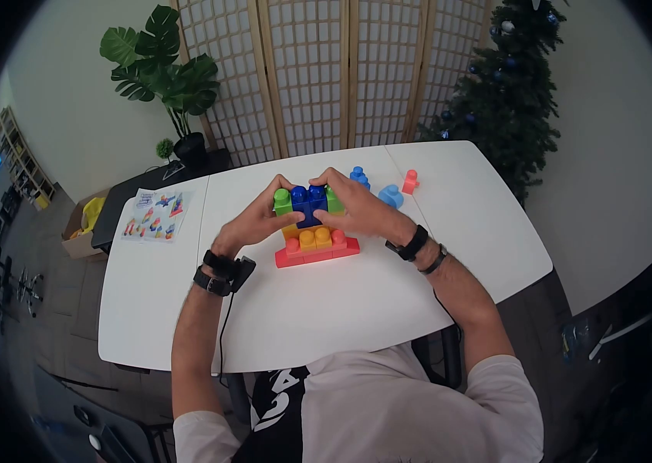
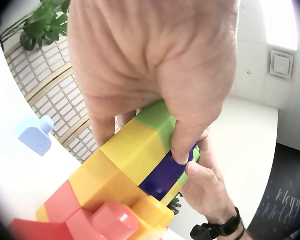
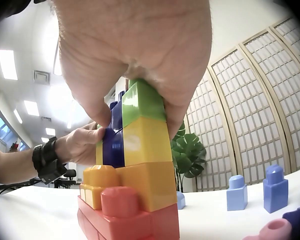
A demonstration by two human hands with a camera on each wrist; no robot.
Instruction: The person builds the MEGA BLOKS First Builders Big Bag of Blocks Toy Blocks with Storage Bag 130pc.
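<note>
A stepped block structure stands on the white table: red base [image 1: 318, 258], orange blocks [image 1: 316, 238], yellow blocks [image 3: 146, 141] above, and dark blue blocks [image 1: 309, 202] between green ones [image 3: 142, 104] on top. My left hand [image 1: 258, 219] grips its left side, the thumb on the dark blue front and fingers behind the green block. From the right, my right hand [image 1: 361, 210] grips it the same way, thumb on the dark blue front. Both thumbs lie close together. The back of the structure is hidden in the head view.
Light blue blocks [image 1: 391, 196], blue blocks [image 1: 359, 177] and a pink-red block [image 1: 411, 182] lie behind and to the right on the table [image 1: 264, 324]. A printed sheet [image 1: 155, 216] lies at the left. A folding screen and plants stand behind.
</note>
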